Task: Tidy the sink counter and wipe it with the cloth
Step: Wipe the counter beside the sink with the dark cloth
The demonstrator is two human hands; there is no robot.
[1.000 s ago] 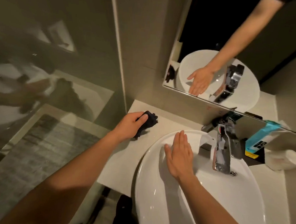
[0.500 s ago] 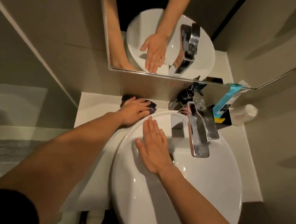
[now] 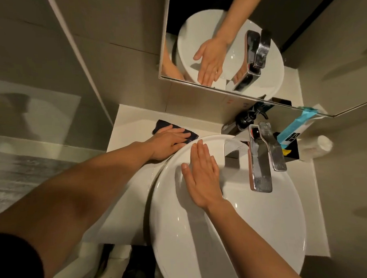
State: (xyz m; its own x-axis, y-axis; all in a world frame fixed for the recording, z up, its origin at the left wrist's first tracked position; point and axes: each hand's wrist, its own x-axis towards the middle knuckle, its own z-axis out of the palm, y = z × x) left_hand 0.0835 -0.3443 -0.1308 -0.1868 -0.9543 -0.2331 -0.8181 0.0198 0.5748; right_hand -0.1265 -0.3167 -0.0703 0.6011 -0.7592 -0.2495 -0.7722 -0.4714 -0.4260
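A second ago the left hand (image 3: 167, 140) pinched the cloth (image 3: 174, 132) bunched up near the tabletop's (image 3: 130, 120) far left corner, well apart from the basin (image 3: 267, 219). Now the cloth lies flattened under that hand's spread fingers, pressed to the tabletop just beside the basin's rim, its dark corners showing past the grip on either side. The right hand (image 3: 201, 176) has slid slightly toward the rim, its fingertips now reaching the rim's edge.

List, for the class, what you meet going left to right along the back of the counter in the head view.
Dark cloth under the left hand → pump bottle → tap → blue-topped box → white roll.
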